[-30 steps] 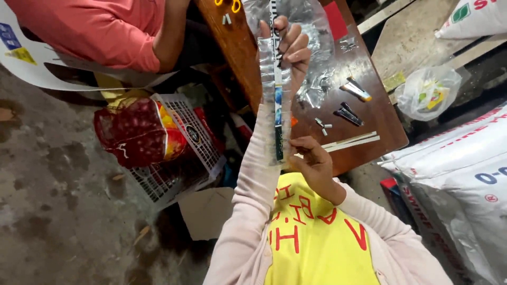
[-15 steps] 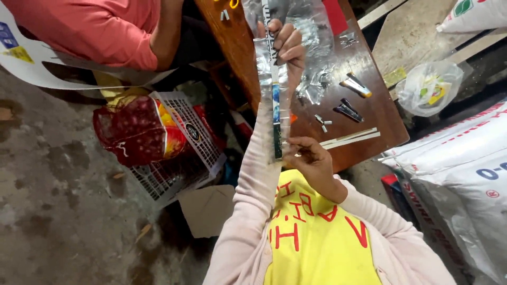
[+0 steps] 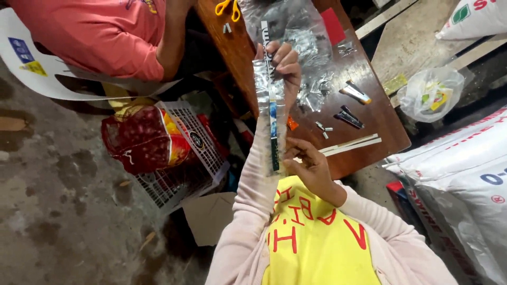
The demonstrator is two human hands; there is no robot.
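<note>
My left hand (image 3: 281,62) pinches the far end of a long narrow clear plastic sleeve (image 3: 263,95), which has a thin dark stick (image 3: 274,142) with a blue band inside. My right hand (image 3: 312,170) grips the near end of the same sleeve just above my yellow shirt. The sleeve is stretched straight between both hands, over the near edge of a brown wooden table (image 3: 380,119). Pink sleeves cover both my arms.
On the table lie crumpled clear plastic bags (image 3: 303,31), orange-handled scissors (image 3: 227,7), small dark sticks (image 3: 347,117), pale strips (image 3: 351,145) and a red card (image 3: 332,25). Another person in a red shirt (image 3: 105,31) sits at the far left. A white basket (image 3: 185,163) holds a red mesh bag (image 3: 140,140). White sacks (image 3: 459,174) lie at right.
Both hands keep their hold on the sleeve. The view has shifted slightly, and my left hand sits a little lower in the frame.
</note>
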